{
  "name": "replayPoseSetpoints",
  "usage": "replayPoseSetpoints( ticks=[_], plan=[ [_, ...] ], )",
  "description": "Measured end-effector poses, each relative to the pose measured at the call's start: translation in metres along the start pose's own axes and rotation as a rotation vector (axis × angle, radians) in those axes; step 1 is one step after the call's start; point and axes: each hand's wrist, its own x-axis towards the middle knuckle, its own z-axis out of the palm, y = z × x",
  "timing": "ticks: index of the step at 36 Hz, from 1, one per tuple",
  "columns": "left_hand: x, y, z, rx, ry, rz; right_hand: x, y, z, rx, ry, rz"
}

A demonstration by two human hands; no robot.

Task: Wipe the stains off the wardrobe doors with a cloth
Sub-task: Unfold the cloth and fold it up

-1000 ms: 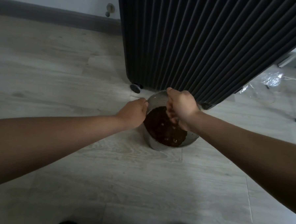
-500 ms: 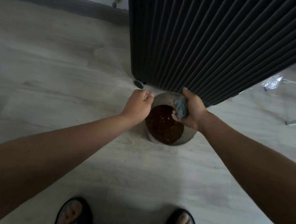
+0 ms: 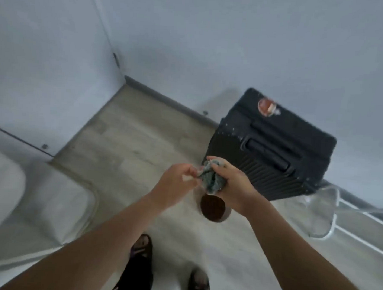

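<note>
Cloth up, 2 hands on it, above the bowl!

Danger here: if the cloth [image 3: 210, 179] isn't wrung, dark liquid could drip onto the floor [image 3: 142, 142] or streak the doors. The right hand [image 3: 237, 185] clamps the bunched cloth in curled fingers, and the left hand [image 3: 175, 186] pinches its edge. Both hover over the bowl [image 3: 227, 213], beside the black suitcase [image 3: 272, 147].

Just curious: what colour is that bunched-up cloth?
The cloth is greyish blue-green, seen best in the head view.
</note>
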Motion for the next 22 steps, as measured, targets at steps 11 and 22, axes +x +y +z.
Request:
replayPoseSetpoints(
  ticks=[11, 22],
  plan=[
    [-0.211, 0.178, -0.165, -0.396, 0.688, 0.132, -0.194, -0.176, 0.167, -0.760, -0.424, -0.334],
    [-0.379, 0.225, -0.252, -0.053, 0.978, 0.278, -0.275, -0.197, 0.293, -1.030, -0.794, -0.586]
  ],
)
